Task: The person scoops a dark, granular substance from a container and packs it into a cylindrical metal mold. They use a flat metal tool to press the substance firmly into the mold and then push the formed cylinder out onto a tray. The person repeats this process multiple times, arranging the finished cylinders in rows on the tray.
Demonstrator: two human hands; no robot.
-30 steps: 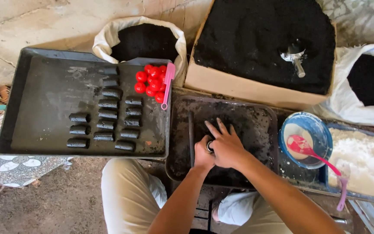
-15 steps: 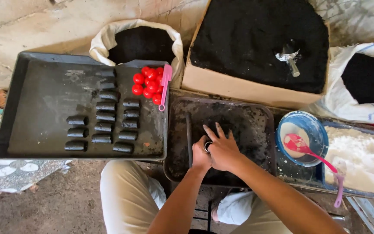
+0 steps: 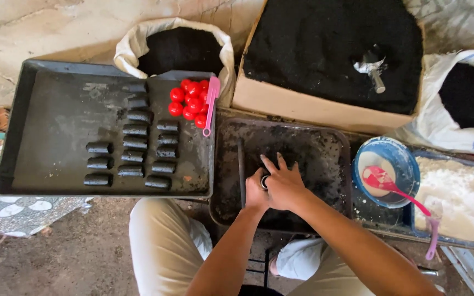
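My left hand is closed around a small metal tube over the dark, soot-covered small tray in front of me. My right hand lies against the tube and the left hand, fingers spread and pointing away from me. Black powder sits under both hands. To the left, a large dark tray carries several black cylindrical pieces in rows, a cluster of red balls and a pink spoon.
A cardboard box of black powder with a metal scoop stands behind. White sacks of black powder flank it. At right are a blue bowl with a pink spoon and a tray of white powder. My knees are below.
Both hands stay together on the tube in the small tray; the right fingers shift slightly. The view has moved a little.
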